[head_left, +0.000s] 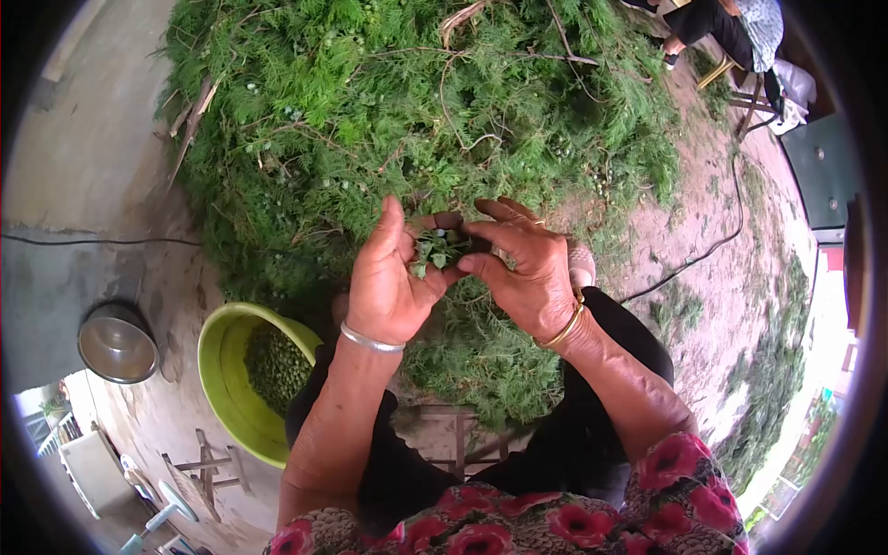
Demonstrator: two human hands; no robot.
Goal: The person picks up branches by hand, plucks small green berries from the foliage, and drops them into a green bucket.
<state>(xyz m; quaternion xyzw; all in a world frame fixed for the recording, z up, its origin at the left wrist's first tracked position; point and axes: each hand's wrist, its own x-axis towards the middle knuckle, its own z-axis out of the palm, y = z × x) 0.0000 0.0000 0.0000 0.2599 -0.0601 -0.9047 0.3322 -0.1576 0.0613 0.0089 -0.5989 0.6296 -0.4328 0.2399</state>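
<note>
Several small pale-green seed cones (pixel 433 252) rest in the palm and curled fingers of my left hand (pixel 393 277), which is turned up and wears a silver bangle. My right hand (pixel 525 268), with a gold bangle, meets it from the right; its thumb and index finger are pinched together at the edge of the cones. What the pinch holds is too small to tell. Beyond both hands lies a large heap of green conifer branches (pixel 324 120). A yellow-green bucket (pixel 218 370), partly filled with small green cones (pixel 276 370), stands left of my left forearm.
A metal bowl (pixel 117 344) sits on the floor at the left. A black cable (pixel 708 252) runs along the ground at the right. Another person (pixel 731 32) sits at the top right. A wooden stool (pixel 205 467) is at the lower left, beyond the bucket.
</note>
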